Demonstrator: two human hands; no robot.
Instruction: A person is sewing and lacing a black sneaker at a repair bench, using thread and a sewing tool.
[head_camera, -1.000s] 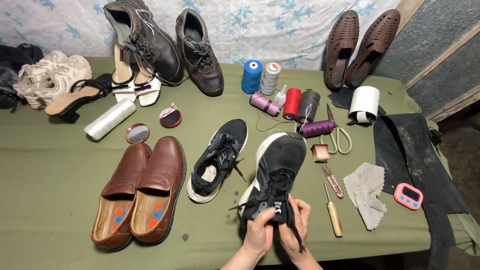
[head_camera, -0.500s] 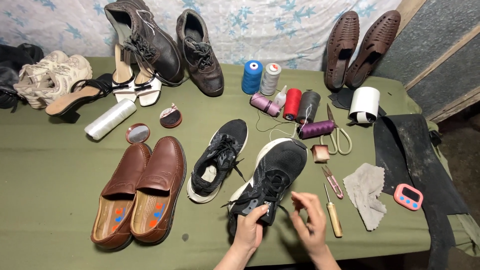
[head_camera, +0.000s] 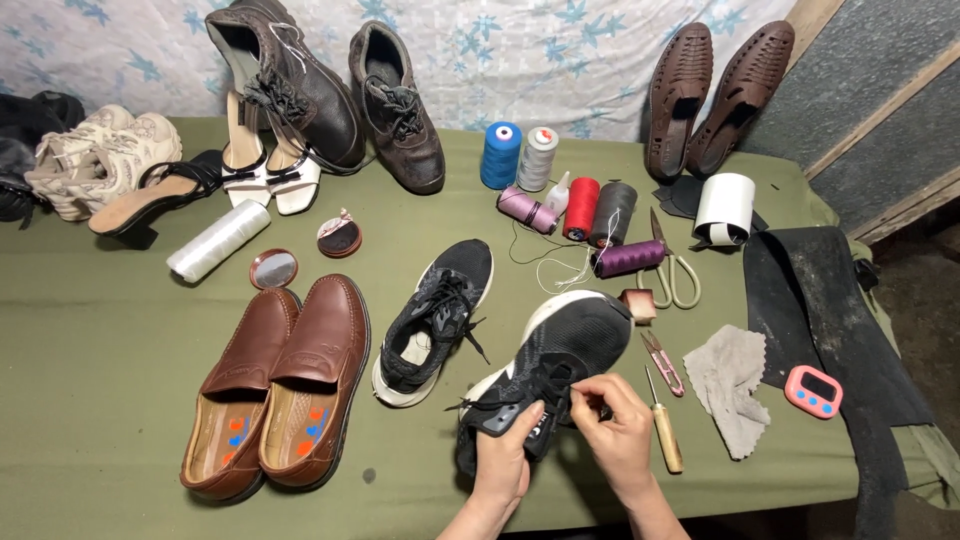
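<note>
Table (head_camera: 120, 400) under green cloth, crowded with footwear, thread spools, small tools. Brown loafers (head_camera: 275, 385) front left, untouched. Second black sneaker (head_camera: 435, 320) lies mid-table, laces loose, apart from hands. Black sneaker (head_camera: 545, 375) at front edge, toe pointing away, tilted on side. Left hand (head_camera: 503, 460) clamped on its heel end. Right hand (head_camera: 615, 425) fingers pinched at laces by tongue. Judged: lace work early, laces loose, nothing tied. Awl (head_camera: 665, 435), snips (head_camera: 663, 362) just right of right hand, unused.
</note>
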